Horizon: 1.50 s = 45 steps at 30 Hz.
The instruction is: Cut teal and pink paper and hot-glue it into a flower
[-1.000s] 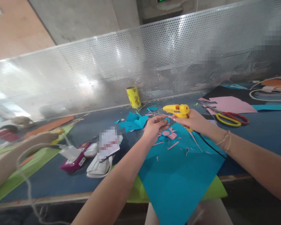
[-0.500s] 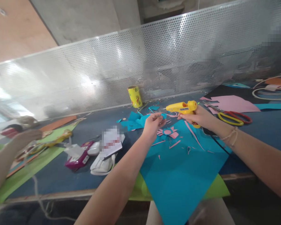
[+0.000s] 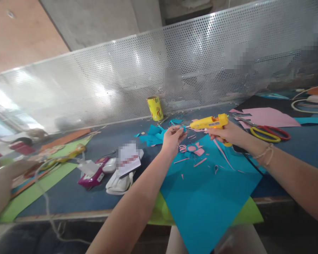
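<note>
My left hand (image 3: 172, 137) is raised over the table with its fingers pinched on a small teal paper piece (image 3: 183, 128). My right hand (image 3: 228, 132) grips a yellow glue gun (image 3: 208, 123), and the gun's nozzle points left at that piece, almost touching it. Just below both hands, pink paper cut-outs (image 3: 192, 149) lie on a large teal sheet (image 3: 209, 197). A black cord runs from the glue gun along my right forearm.
Scissors (image 3: 267, 133) with red and yellow handles lie on pink paper at the right. A yellow roll (image 3: 155, 108) stands by the perforated metal screen. Teal scraps (image 3: 152, 135), a white pouch (image 3: 120, 176) and a magenta device (image 3: 92, 177) lie left. Another person's arm (image 3: 0, 190) is at far left.
Both of my hands rose slightly and the glue gun's nozzle closed in on the teal piece. The other person's arm at left shifted toward the table's edge.
</note>
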Each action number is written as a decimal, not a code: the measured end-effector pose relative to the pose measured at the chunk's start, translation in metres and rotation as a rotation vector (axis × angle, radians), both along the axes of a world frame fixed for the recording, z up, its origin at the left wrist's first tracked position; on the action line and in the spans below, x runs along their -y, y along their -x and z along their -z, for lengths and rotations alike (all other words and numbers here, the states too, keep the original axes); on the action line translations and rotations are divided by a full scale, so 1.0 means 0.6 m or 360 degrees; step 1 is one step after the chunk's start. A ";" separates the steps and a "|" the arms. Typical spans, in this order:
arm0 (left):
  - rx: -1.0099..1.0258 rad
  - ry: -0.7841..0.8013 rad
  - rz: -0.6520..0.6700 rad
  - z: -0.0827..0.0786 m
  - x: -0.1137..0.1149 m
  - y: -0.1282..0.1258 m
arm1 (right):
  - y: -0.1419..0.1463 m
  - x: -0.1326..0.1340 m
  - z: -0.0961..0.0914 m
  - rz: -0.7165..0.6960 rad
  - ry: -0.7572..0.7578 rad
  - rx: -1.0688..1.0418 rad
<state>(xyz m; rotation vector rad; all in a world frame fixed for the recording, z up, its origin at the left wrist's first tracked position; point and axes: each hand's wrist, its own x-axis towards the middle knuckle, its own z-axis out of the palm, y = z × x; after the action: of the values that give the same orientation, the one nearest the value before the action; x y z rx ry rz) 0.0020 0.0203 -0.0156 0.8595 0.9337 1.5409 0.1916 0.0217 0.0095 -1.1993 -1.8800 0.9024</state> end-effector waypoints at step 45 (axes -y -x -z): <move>-0.0016 0.0013 -0.0089 0.007 -0.012 0.014 | -0.002 0.000 0.008 -0.0345 -0.0169 -0.0258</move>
<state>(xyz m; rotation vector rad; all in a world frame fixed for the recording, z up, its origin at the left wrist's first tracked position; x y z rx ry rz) -0.0066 0.0273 -0.0197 0.8424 0.9777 1.5809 0.1930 0.0216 0.0046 -0.8449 -1.9240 0.9707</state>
